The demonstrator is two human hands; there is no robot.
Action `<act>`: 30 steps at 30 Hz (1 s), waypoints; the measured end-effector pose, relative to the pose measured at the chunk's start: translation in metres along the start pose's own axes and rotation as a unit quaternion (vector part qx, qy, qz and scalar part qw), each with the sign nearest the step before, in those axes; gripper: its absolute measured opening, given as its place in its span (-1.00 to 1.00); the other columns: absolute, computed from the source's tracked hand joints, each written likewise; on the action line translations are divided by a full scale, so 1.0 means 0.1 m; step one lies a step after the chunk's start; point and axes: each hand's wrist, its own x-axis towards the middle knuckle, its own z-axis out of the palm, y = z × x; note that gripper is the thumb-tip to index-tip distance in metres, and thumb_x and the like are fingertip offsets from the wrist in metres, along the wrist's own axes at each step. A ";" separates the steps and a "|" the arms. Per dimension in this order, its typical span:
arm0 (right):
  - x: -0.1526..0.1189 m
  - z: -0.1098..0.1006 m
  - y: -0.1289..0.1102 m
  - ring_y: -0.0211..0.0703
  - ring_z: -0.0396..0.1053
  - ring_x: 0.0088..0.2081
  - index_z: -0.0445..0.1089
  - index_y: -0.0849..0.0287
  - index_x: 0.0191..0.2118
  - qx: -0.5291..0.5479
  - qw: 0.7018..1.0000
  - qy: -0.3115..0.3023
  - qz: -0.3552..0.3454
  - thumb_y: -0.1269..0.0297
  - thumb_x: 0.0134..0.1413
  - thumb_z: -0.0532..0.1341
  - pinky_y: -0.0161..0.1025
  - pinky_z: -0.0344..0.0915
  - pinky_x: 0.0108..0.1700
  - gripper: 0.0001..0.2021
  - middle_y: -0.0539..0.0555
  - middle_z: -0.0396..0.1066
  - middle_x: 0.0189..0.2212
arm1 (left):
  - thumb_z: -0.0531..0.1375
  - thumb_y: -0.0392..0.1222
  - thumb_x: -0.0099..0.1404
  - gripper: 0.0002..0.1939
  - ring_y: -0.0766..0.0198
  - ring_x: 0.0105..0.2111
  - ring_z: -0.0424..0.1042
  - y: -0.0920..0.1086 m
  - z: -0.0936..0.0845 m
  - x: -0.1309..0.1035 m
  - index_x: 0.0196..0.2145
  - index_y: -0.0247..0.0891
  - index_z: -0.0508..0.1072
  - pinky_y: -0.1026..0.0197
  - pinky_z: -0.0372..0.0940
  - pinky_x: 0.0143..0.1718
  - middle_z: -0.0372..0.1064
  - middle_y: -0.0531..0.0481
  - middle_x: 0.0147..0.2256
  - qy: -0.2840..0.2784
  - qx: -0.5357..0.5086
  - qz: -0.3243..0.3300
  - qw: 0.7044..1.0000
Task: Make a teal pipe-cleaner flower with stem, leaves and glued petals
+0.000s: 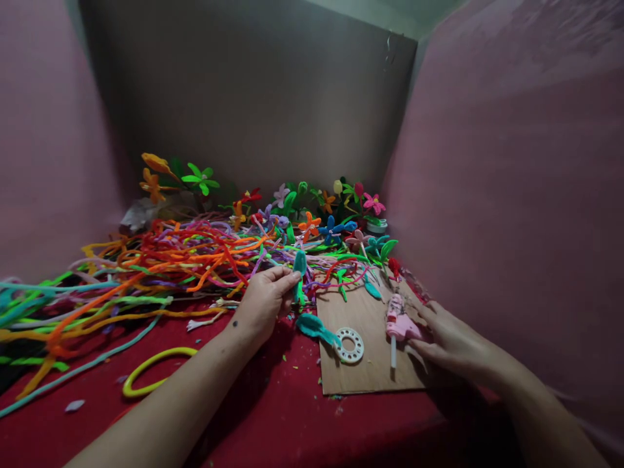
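Observation:
My left hand (270, 296) pinches a teal pipe-cleaner petal (299, 263) between thumb and fingertips, with a bright green piece hanging below it. On the right, my right hand (451, 335) is around the handle of a pink hot glue gun (398, 318), with a white glue stick (393, 352) poking out of its back. The glue gun rests over a wooden board (375, 380). Between my hands, another teal petal piece (314, 327) touches a white ring with holes (359, 348) on the board. A smaller teal petal (372, 288) lies near the board's far edge.
A big tangle of coloured pipe cleaners (195, 253) spreads over the red cloth (273, 403) at left. Finished pipe-cleaner flowers (331, 229) stand along the back. A yellow ring (129, 387) lies near my left forearm. Pink walls (511, 195) close in both sides.

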 end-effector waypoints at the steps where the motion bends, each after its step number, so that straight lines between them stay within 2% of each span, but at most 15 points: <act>1: 0.03 -0.03 -0.01 -0.04 0.33 -0.19 0.19 0.19 0.12 -0.019 1.000 0.012 -0.003 0.22 0.04 0.11 -0.23 0.27 -0.23 -0.52 0.23 0.33 -0.17 | 0.24 -0.16 0.05 -0.79 0.54 -0.80 -0.02 0.00 0.00 0.00 -0.52 -0.28 0.26 0.41 -0.16 -0.76 0.04 0.23 -0.76 -0.001 -0.003 0.001 1.000; 4: 0.29 -0.09 -0.13 -0.07 0.33 -0.23 0.41 0.11 -0.12 -0.104 0.993 0.050 -0.008 0.35 0.07 0.06 -0.26 0.24 -0.29 -0.72 0.18 0.36 -0.24 | 0.25 -0.17 0.04 -0.80 0.54 -0.80 -0.03 0.00 -0.01 0.01 -0.51 -0.28 0.27 0.41 -0.14 -0.75 0.04 0.23 -0.76 0.000 -0.008 -0.001 1.000; 5: 0.42 -0.10 -0.19 -0.06 0.33 -0.22 0.44 0.08 -0.16 -0.140 0.989 0.041 -0.020 0.37 0.07 0.07 -0.26 0.23 -0.29 -0.74 0.16 0.37 -0.24 | 0.25 -0.17 0.03 -0.80 0.54 -0.80 -0.03 0.00 -0.01 0.01 -0.51 -0.28 0.27 0.41 -0.15 -0.75 0.04 0.23 -0.76 0.000 -0.008 -0.003 1.000; 8: 0.85 -0.08 -0.35 -0.05 0.36 -0.23 0.47 0.01 -0.21 -0.222 0.971 -0.034 -0.080 0.38 0.05 0.11 -0.25 0.20 -0.30 -0.76 0.11 0.42 -0.29 | 0.24 -0.16 0.04 -0.79 0.54 -0.80 -0.04 -0.01 0.00 0.00 -0.52 -0.28 0.27 0.41 -0.16 -0.76 0.02 0.24 -0.77 0.003 -0.004 -0.005 1.000; 12: 1.20 0.01 -0.41 -0.03 0.40 -0.27 0.48 0.18 -0.32 -0.254 0.960 -0.061 -0.103 0.48 0.07 0.06 -0.23 0.19 -0.31 -0.76 0.19 0.46 -0.36 | 0.23 -0.15 0.05 -0.78 0.53 -0.80 -0.04 0.00 0.00 0.00 -0.54 -0.27 0.24 0.41 -0.19 -0.77 0.00 0.24 -0.77 0.006 -0.006 0.001 1.000; 15: 1.27 0.07 -0.36 -0.02 0.41 -0.29 0.46 0.27 -0.36 -0.270 0.953 -0.068 -0.121 0.52 0.06 0.06 -0.23 0.19 -0.32 -0.78 0.22 0.46 -0.40 | 0.23 -0.16 0.04 -0.77 0.55 -0.80 -0.06 0.02 0.01 0.00 -0.56 -0.27 0.22 0.42 -0.20 -0.78 -0.02 0.24 -0.77 0.005 -0.014 -0.001 1.000; 18: 1.27 0.05 -0.32 -0.05 0.40 -0.30 0.45 0.28 -0.37 -0.271 0.950 -0.063 -0.140 0.52 0.05 0.07 -0.24 0.19 -0.31 -0.80 0.21 0.45 -0.39 | 0.23 -0.16 0.03 -0.76 0.55 -0.80 -0.07 0.05 0.02 -0.02 -0.57 -0.27 0.21 0.42 -0.20 -0.78 -0.03 0.24 -0.77 0.012 -0.016 -0.006 1.000; 22: 1.22 -0.11 -0.32 0.00 0.34 -0.22 0.46 0.26 -0.37 -0.252 0.955 -0.023 -0.157 0.53 -0.03 0.12 -0.20 0.20 -0.25 -0.83 0.25 0.40 -0.30 | 0.25 -0.15 0.01 -0.76 0.55 -0.81 -0.06 0.07 0.04 -0.05 -0.56 -0.28 0.24 0.43 -0.20 -0.77 -0.01 0.24 -0.77 0.010 -0.015 -0.008 1.000; 24: 1.20 -0.22 -0.30 -0.01 0.31 -0.20 0.46 0.25 -0.38 -0.229 0.960 0.004 -0.162 0.55 0.00 0.09 -0.20 0.20 -0.24 -0.80 0.26 0.38 -0.28 | 0.25 -0.14 0.01 -0.77 0.55 -0.81 -0.05 0.07 0.05 -0.06 -0.54 -0.28 0.25 0.44 -0.20 -0.77 0.00 0.25 -0.77 0.006 -0.015 -0.006 1.000; 27: 1.18 -0.35 -0.23 -0.06 0.28 -0.17 0.45 0.20 -0.36 -0.161 0.970 0.047 -0.175 0.55 0.06 0.01 -0.21 0.22 -0.21 -0.72 0.22 0.39 -0.26 | 0.25 -0.14 0.00 -0.78 0.54 -0.81 -0.02 0.06 0.05 -0.07 -0.52 -0.27 0.27 0.45 -0.18 -0.78 0.02 0.25 -0.78 0.004 -0.004 -0.001 1.000; 30: 1.16 -0.37 -0.15 -0.12 0.31 -0.18 0.43 0.19 -0.37 -0.024 0.976 0.100 -0.190 0.50 0.08 0.01 -0.22 0.24 -0.15 -0.75 0.15 0.42 -0.27 | 0.25 -0.12 0.01 -0.78 0.53 -0.81 -0.01 0.03 0.05 -0.06 -0.50 -0.27 0.28 0.45 -0.17 -0.78 0.04 0.24 -0.79 -0.002 0.005 0.006 1.000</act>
